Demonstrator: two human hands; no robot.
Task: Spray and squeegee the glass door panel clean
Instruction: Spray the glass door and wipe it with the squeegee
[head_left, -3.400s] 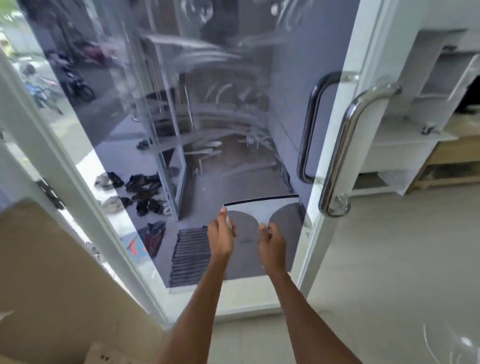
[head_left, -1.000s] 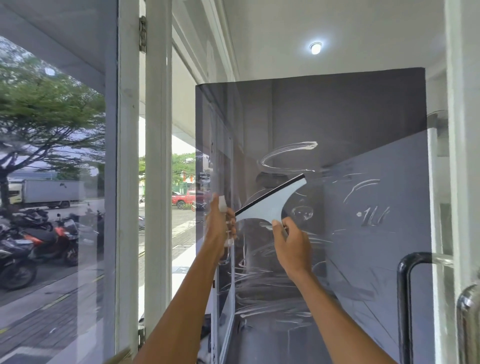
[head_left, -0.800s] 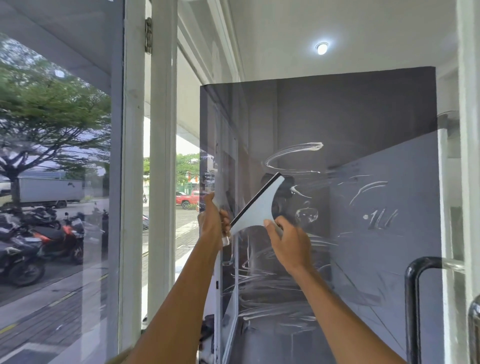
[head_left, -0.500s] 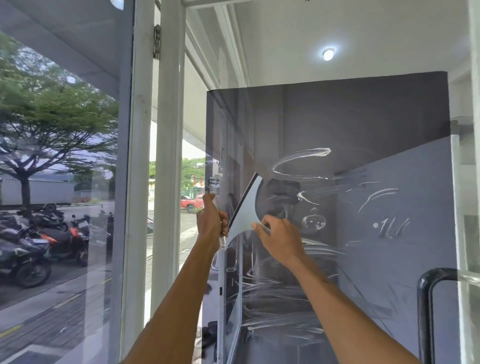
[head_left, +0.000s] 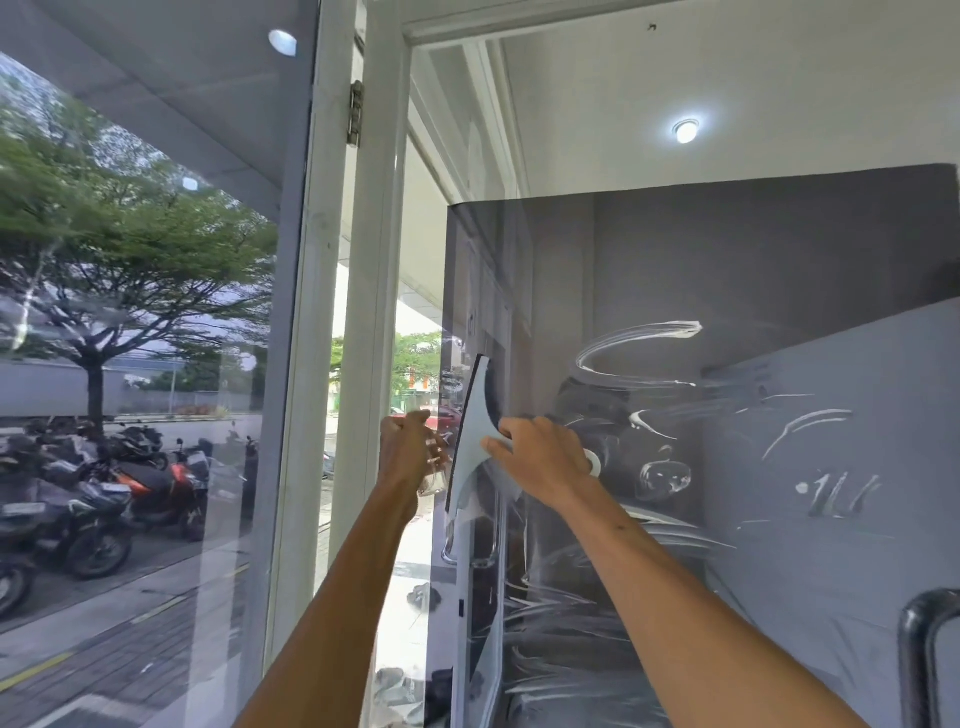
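Note:
The glass door panel fills the right half of the view, streaked with white cleaner smears. A pale grey squeegee with a black rubber edge lies against the glass, its blade nearly vertical along the panel's left edge. My right hand grips the squeegee's handle from the right. My left hand is raised just left of the blade, fingers curled round a small clear spray bottle, mostly hidden by the hand.
A white door frame post with a hinge stands left of the panel. A dark door handle curves at the lower right. Beyond the left window are parked motorbikes and a tree.
The squeegee blade has swung from slanted to nearly vertical and slid left to the panel's edge. Both hands moved left with it. Earlier I was low on the door; now I am high.

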